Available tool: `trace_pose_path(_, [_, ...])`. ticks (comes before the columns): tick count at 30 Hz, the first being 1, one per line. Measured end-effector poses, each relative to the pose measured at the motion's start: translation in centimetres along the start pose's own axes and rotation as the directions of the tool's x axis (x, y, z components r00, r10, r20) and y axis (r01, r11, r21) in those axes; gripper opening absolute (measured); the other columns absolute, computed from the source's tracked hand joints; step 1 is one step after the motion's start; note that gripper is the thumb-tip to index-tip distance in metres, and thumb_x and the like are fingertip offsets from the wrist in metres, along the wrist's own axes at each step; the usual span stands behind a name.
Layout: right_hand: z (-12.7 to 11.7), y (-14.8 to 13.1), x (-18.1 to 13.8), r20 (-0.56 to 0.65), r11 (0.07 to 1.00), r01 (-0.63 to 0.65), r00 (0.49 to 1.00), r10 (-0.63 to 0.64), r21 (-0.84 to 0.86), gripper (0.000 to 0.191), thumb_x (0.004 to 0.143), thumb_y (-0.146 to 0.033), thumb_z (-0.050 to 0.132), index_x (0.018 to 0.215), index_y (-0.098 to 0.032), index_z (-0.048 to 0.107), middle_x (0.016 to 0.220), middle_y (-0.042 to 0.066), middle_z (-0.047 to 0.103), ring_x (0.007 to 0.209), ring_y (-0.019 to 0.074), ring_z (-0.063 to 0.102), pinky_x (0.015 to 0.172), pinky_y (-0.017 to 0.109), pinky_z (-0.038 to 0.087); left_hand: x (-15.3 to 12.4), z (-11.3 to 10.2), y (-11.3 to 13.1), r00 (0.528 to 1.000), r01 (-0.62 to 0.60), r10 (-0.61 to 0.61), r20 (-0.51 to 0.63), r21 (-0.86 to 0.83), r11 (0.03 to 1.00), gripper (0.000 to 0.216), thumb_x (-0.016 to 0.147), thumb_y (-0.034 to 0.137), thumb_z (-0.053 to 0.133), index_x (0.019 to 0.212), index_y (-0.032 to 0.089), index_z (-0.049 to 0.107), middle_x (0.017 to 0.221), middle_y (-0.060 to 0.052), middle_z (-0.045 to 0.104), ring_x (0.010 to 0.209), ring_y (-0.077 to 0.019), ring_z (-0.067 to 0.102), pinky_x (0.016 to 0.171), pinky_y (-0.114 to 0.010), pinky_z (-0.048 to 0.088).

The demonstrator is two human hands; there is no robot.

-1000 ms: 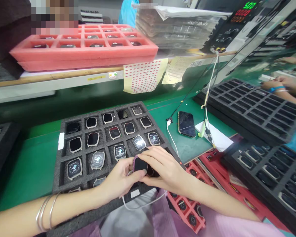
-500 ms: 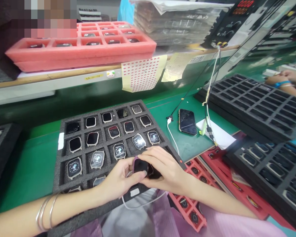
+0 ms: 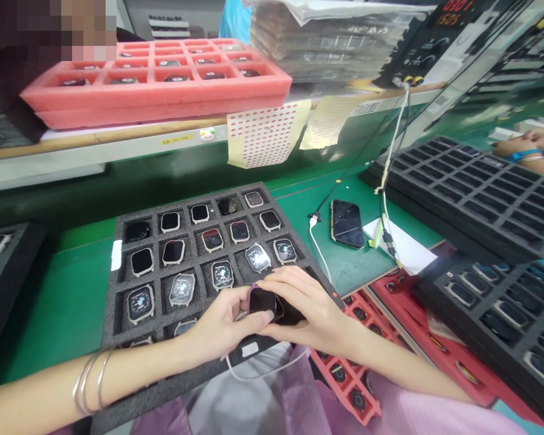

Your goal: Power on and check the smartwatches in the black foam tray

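Clock centred on held watch.

Dark watch (image 3: 260, 299): sq. face, purple edge, screen dark, held over near-R part of grey foam tray (image 3: 110, 296). Both hands on it. L hand (image 3: 229, 317) pinched to it: thumb across lower face, fingers curled behind, gap no wider than the watch. R hand (image 3: 310, 308) cupped, half-curled, in from 3 o'c., fingertips at top edge, thumb by bottom edge. Prob. L carries wt., R steadies; hold leaves most of face turned up to wearer. Stuff under R palm: can't tell.

White cable (image 3: 254, 379) loops at 6 o'c., end lost under hands; plugged in or not, n/v. Slack prob. saves tugging.

Grey tray spreads approx. 7 to 12 o'c., one watch per filled pocket, faces up, some lit; prob. so screens don't rub & read at a glance. Phone (image 3: 347, 225) flat at 2 o'c., near white plug (image 3: 313, 222), clear of both forearms. Power box (image 3: 417, 57) at 1 o'c., up on shelf (image 3: 145, 145), digits lit, facing bench, likely for quick reading. Pink foam tray (image 3: 163, 106) at 11 o'c., same shelf; saves bench room, I'd guess. Red foam tray (image 3: 372, 417) at 4 o'c., below R forearm by lap, prob. for short reach.
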State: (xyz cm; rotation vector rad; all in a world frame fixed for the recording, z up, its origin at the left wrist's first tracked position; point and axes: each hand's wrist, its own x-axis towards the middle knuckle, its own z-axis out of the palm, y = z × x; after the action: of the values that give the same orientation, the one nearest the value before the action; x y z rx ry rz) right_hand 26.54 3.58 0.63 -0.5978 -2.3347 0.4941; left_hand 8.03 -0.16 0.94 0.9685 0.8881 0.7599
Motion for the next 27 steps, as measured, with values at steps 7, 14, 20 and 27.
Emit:
trace_pose_path(7, [-0.1, -0.3, 0.2, -0.021, 1.000, 0.026, 0.999, -0.026, -0.014, 0.042, 0.082, -0.032, 0.070, 0.117, -0.015, 0.054, 0.097, 0.010, 0.066, 0.089, 0.0229, 0.062, 0.082, 0.041, 0.051, 0.0, 0.1, -0.1, 1.000, -0.012, 0.011, -0.018, -0.050, 0.999, 0.028, 0.076, 0.038, 0.074, 0.078, 0.012, 0.064, 0.057, 0.003, 0.052, 0.046, -0.0065, 0.041, 0.044, -0.019, 0.034])
trace_pose_path(14, [-0.1, -0.4, 0.1, 0.002, 0.997, 0.037, 0.999, -0.037, -0.071, 0.042, 0.083, -0.034, 0.070, 0.116, -0.014, 0.055, 0.096, 0.011, 0.066, 0.087, 0.0234, 0.062, 0.082, 0.043, 0.050, 0.2, 0.0, -0.3, 0.999, -0.031, 0.030, -0.016, -0.015, 0.999, 0.026, 0.076, 0.036, 0.074, 0.081, 0.013, 0.065, 0.063, 0.003, 0.053, 0.050, -0.0080, 0.042, 0.052, -0.022, 0.039])
trace_pose_path(20, [-0.1, -0.5, -0.2, 0.023, 0.992, 0.044, 0.999, -0.041, -0.120, 0.042, 0.085, -0.036, 0.067, 0.118, -0.014, 0.054, 0.097, 0.011, 0.066, 0.089, 0.0244, 0.061, 0.084, 0.045, 0.050, 0.3, -0.6, -1.7, 0.991, -0.137, 0.137, 0.007, 0.114, 0.984, 0.022, 0.081, 0.035, 0.068, 0.085, 0.013, 0.066, 0.080, -0.003, 0.060, 0.076, -0.0165, 0.051, 0.072, -0.027, 0.043])
trace_pose_path(27, [0.0, -0.6, -0.3, 0.014, 0.991, 0.048, 0.999, -0.046, -0.127, 0.041, 0.086, -0.034, 0.065, 0.120, -0.014, 0.053, 0.095, 0.011, 0.066, 0.088, 0.0244, 0.062, 0.086, 0.046, 0.050, 0.4, -0.6, -1.8, 0.989, -0.150, 0.149, 0.017, 0.141, 0.979, 0.020, 0.083, 0.034, 0.066, 0.087, 0.014, 0.065, 0.079, -0.002, 0.059, 0.075, -0.0165, 0.051, 0.072, -0.027, 0.042])
